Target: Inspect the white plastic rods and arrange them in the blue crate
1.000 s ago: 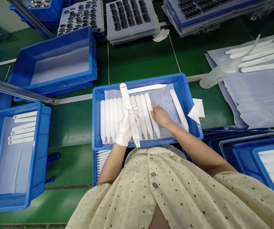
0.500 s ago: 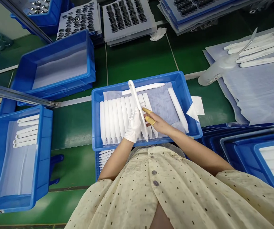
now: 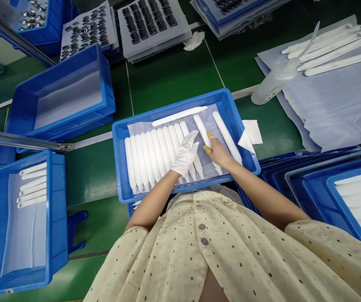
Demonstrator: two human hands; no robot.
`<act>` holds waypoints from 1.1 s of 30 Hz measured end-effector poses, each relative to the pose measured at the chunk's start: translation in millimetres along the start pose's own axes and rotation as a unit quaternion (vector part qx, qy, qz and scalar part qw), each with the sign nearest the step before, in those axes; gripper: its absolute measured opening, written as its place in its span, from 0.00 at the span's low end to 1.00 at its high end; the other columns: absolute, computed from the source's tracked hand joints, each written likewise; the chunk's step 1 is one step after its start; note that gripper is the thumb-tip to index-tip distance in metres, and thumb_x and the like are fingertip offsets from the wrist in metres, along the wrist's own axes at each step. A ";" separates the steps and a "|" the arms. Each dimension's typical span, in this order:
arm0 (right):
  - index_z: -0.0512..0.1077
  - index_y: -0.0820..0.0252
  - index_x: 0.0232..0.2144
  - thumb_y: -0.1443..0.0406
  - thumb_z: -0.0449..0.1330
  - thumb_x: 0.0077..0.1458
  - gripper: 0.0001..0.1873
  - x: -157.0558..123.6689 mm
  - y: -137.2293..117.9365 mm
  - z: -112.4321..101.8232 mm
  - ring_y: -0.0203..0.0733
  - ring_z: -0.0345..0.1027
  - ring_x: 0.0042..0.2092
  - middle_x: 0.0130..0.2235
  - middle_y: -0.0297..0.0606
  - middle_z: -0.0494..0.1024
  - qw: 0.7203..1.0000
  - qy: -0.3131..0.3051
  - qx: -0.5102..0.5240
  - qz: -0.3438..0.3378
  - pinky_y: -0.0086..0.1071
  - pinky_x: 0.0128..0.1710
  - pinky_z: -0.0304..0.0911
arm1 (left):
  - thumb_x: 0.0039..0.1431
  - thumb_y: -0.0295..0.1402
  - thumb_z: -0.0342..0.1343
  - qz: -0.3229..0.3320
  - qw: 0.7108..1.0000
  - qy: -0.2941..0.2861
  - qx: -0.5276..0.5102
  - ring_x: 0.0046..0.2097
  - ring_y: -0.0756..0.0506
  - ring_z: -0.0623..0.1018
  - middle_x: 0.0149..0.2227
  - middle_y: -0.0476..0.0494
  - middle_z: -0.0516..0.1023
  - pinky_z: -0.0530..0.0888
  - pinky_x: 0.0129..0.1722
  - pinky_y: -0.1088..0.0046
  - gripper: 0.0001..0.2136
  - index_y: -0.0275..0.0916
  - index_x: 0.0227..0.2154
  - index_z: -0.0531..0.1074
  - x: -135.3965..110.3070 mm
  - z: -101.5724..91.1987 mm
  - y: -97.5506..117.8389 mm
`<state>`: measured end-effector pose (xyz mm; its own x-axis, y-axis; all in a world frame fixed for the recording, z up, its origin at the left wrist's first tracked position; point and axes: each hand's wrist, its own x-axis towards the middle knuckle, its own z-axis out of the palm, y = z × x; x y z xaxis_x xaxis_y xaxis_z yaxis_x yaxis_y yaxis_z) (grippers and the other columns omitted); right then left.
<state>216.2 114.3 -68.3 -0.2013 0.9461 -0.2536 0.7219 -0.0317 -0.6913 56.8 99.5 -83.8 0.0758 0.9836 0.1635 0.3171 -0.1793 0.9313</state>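
Note:
My left hand [image 3: 185,154] wears a white glove and hovers open over a tight row of white plastic strips [image 3: 155,155] in a blue plastic tray [image 3: 167,110], holding nothing. My right hand [image 3: 218,153], with yellow finger cots, sits on a single white strip [image 3: 201,131] that lies slanted on the grey-blue sheet [image 3: 208,119]. Another strip [image 3: 227,137] lies just right of it. One more strip [image 3: 178,116] runs along the tray's far side.
A white spray bottle [image 3: 274,79] lies on a sheet with strips [image 3: 334,52] at upper right. A lined blue tray [image 3: 70,96] stands at left, and another holding strips [image 3: 32,184] at lower left. Stacked sheets of dark metal parts [image 3: 149,25] lie at the top.
The strip held upright between my hands now lies slanted in the tray under my right hand. My gloved left hand has let go and moved left. The view has tilted slightly.

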 end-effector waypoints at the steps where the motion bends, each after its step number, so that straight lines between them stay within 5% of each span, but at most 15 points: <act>1: 0.49 0.78 0.75 0.67 0.53 0.67 0.39 0.1 -1.3 -0.4 0.58 0.68 0.63 0.65 0.65 0.67 0.998 -0.026 -0.063 0.003 0.46 0.66 0.64 | 0.74 0.44 0.49 0.019 0.997 -0.038 0.060 0.74 0.36 0.64 0.68 0.31 0.71 0.51 0.77 0.52 0.24 0.37 0.64 0.74 0.6 -1.5 -5.7; 4: 0.58 0.77 0.72 0.68 0.49 0.69 0.32 -0.3 -9.5 -1.0 0.58 0.72 0.59 0.63 0.64 0.69 0.981 -0.096 -0.171 -0.007 0.45 0.60 0.68 | 0.76 0.43 0.45 0.038 0.972 -0.100 0.211 0.76 0.36 0.61 0.71 0.29 0.66 0.50 0.78 0.50 0.27 0.32 0.69 0.68 1.8 -1.4 -18.6; 10: 0.77 0.65 0.58 0.67 0.52 0.67 0.23 39.2 -16.1 -31.4 0.58 0.69 0.60 0.55 0.54 0.77 0.959 -0.109 -0.243 -0.093 0.43 0.62 0.63 | 0.77 0.44 0.41 0.054 0.937 -0.080 0.337 0.77 0.38 0.59 0.74 0.30 0.61 0.52 0.78 0.53 0.30 0.29 0.73 0.60 -3.5 2.2 -17.1; 13: 0.78 0.65 0.56 0.67 0.50 0.68 0.22 81.7 -18.3 -44.4 0.51 0.71 0.56 0.58 0.51 0.75 0.965 -0.030 -0.232 -0.119 0.38 0.57 0.66 | 0.76 0.48 0.46 0.068 0.907 -0.120 0.398 0.78 0.33 0.54 0.76 0.32 0.57 0.48 0.78 0.44 0.31 0.35 0.74 0.60 -8.2 2.5 -9.6; 16: 0.72 0.69 0.62 0.66 0.52 0.68 0.24 121.6 -23.3 -41.9 0.54 0.65 0.62 0.65 0.53 0.70 0.962 0.059 -0.219 -0.151 0.42 0.64 0.62 | 0.74 0.52 0.50 0.079 0.878 -0.183 0.436 0.78 0.29 0.52 0.77 0.35 0.55 0.44 0.76 0.35 0.29 0.43 0.70 0.69 -10.0 1.9 -5.5; 22: 0.72 0.72 0.61 0.67 0.60 0.63 0.26 158.8 -32.7 -31.1 0.66 0.60 0.63 0.62 0.61 0.69 0.943 0.070 -0.276 -0.169 0.54 0.65 0.56 | 0.72 0.50 0.55 0.060 0.887 -0.187 0.418 0.78 0.27 0.51 0.76 0.35 0.56 0.43 0.76 0.36 0.24 0.41 0.60 0.77 -4.9 0.4 -8.0; 25: 0.75 0.68 0.57 0.66 0.61 0.64 0.21 148.2 -43.2 -42.0 0.64 0.60 0.65 0.62 0.58 0.69 0.932 0.055 -0.302 -0.190 0.51 0.64 0.58 | 0.71 0.44 0.58 0.038 0.926 -0.171 0.334 0.78 0.30 0.52 0.75 0.36 0.60 0.39 0.76 0.38 0.19 0.40 0.57 0.78 1.1 -2.1 -9.4; 28: 0.73 0.68 0.58 0.63 0.63 0.65 0.22 106.3 -56.4 -51.5 0.61 0.67 0.61 0.61 0.56 0.72 0.938 0.054 -0.283 -0.191 0.46 0.58 0.64 | 0.69 0.40 0.59 -0.058 0.994 -0.060 0.065 0.77 0.35 0.58 0.71 0.37 0.69 0.42 0.78 0.47 0.18 0.41 0.58 0.77 9.3 -4.1 -5.1; 29: 0.71 0.68 0.58 0.62 0.63 0.65 0.23 86.6 -59.5 -52.4 0.59 0.71 0.57 0.59 0.56 0.74 0.945 0.049 -0.273 -0.175 0.44 0.55 0.66 | 0.68 0.40 0.60 -0.097 0.993 -0.002 -0.069 0.76 0.37 0.60 0.69 0.38 0.71 0.45 0.78 0.51 0.19 0.40 0.58 0.77 11.7 -3.8 -1.5; 31: 0.69 0.69 0.59 0.59 0.63 0.66 0.25 46.0 -60.8 -51.8 0.57 0.76 0.49 0.53 0.54 0.79 0.961 0.008 -0.238 -0.138 0.41 0.47 0.69 | 0.68 0.43 0.60 -0.146 0.941 0.083 -0.295 0.73 0.39 0.65 0.66 0.38 0.74 0.53 0.77 0.56 0.19 0.39 0.56 0.78 13.8 -1.4 8.7; 33: 0.70 0.66 0.56 0.56 0.62 0.67 0.23 14.6 -54.5 -52.3 0.53 0.77 0.47 0.50 0.50 0.81 0.973 -0.081 -0.167 -0.137 0.38 0.44 0.70 | 0.67 0.46 0.61 -0.169 0.889 0.083 -0.418 0.69 0.38 0.71 0.62 0.36 0.77 0.61 0.74 0.56 0.20 0.37 0.53 0.78 10.9 2.2 21.5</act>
<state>208.6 146.7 1.0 -0.4990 0.8400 -0.2130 0.7961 0.3473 -0.4956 66.4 106.3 -62.7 -0.0519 0.9803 -0.1903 -0.5225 0.1357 0.8417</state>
